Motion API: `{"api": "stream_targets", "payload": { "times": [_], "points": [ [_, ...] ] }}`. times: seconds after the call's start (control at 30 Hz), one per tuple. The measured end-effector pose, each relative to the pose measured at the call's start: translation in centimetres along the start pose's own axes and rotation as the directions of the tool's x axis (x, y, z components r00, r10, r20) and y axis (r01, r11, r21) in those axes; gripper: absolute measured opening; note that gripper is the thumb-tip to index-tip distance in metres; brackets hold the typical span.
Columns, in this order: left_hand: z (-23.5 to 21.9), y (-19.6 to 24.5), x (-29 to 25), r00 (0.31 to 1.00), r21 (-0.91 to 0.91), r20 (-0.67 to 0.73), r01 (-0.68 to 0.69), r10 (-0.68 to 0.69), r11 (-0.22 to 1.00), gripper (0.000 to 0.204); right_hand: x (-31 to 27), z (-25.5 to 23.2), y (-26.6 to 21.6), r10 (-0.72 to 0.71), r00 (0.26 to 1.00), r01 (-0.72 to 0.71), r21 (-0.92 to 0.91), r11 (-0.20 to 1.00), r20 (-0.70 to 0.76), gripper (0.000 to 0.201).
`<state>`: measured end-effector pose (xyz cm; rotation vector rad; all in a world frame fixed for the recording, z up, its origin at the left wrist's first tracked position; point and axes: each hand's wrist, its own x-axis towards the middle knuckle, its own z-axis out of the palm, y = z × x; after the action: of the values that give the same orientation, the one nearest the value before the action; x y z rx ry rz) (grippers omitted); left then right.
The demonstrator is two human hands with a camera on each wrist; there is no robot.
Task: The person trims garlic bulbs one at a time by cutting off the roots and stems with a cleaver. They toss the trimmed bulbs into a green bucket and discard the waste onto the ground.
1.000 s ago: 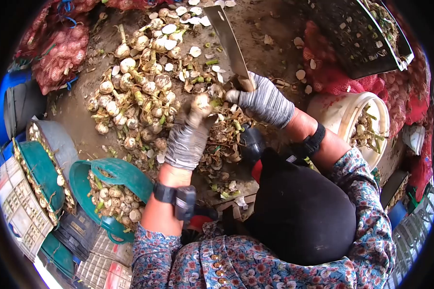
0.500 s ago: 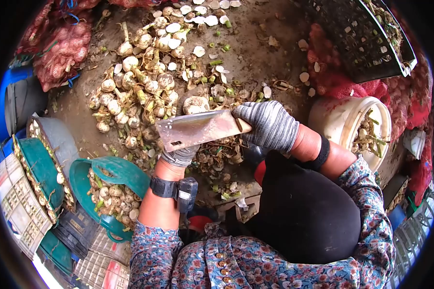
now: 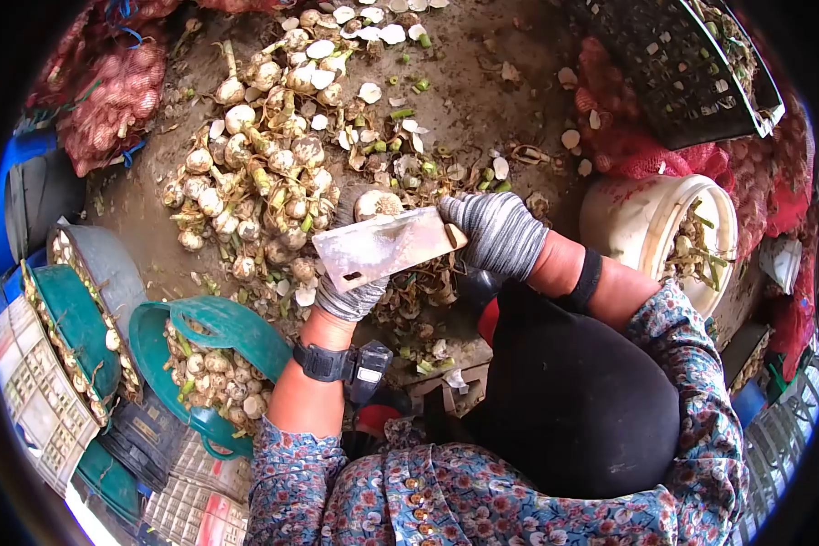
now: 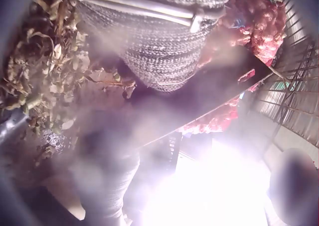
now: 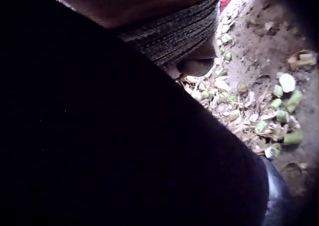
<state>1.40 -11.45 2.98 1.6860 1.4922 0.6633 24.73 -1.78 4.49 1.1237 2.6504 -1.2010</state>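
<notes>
My right hand [image 3: 500, 232], in a striped grey knit glove, grips a broad cleaver [image 3: 382, 250] by its handle. The blade lies across the front of my left hand [image 3: 350, 298], its squared end with a slot pointing left. A large garlic bulb [image 3: 378, 204] shows just beyond the blade's far edge, held in my gloved left hand, whose fingers are mostly hidden by the blade. In the left wrist view the blade [image 4: 199, 96] is dark beside the ribbed glove [image 4: 164, 46]. The right wrist view is largely blocked by black, with part of the glove [image 5: 174, 36] showing.
A heap of garlic with stems [image 3: 264, 164] lies left of the hands. Cut stems and white slices [image 3: 391, 35] litter the ground. A green tub [image 3: 237, 328] of bulbs stands at left, a white bucket [image 3: 628, 214] and black crate [image 3: 655, 82] at right, beside red mesh sacks [image 3: 114, 109].
The cleaver has swung down from pointing away to lying across the left hand, its blade now broad side up. Over the last half second blade and left hand shifted slightly right.
</notes>
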Motion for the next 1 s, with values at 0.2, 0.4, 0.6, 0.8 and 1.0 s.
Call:
{"api": "stream_targets", "payload": {
  "times": [0.2,0.4,0.6,0.8,1.0],
  "points": [
    [-2.0,7.6,0.7,0.981,-0.352,-0.096,0.124,-0.167,0.928,0.057,0.4,1.1,5.3,0.468,0.884,-0.466,0.077,0.882,-0.008,0.044],
    [-15.2,10.2,-6.5,0.878,0.038,-0.095,0.475,-0.47,0.879,0.058,0.0,1.1,3.6,0.436,0.889,-0.441,0.0,0.898,-0.139,0.048],
    [-25.2,8.0,-13.8,0.833,0.731,0.076,0.328,-0.548,0.599,0.026,0.2,0.1,3.8,0.434,0.892,-0.432,0.047,0.901,-0.123,0.045],
    [-14.9,3.3,0.3,0.976,0.579,-0.086,0.213,-0.201,0.787,0.04,0.8,0.7,3.5,0.366,0.918,-0.359,0.073,0.931,-0.155,0.043],
    [-6.4,-3.9,12.8,0.802,0.939,-0.079,0.259,-0.593,0.225,0.08,0.1,0.9,3.7,0.475,0.879,-0.474,0.025,0.88,-0.043,0.046]
  ]
}}
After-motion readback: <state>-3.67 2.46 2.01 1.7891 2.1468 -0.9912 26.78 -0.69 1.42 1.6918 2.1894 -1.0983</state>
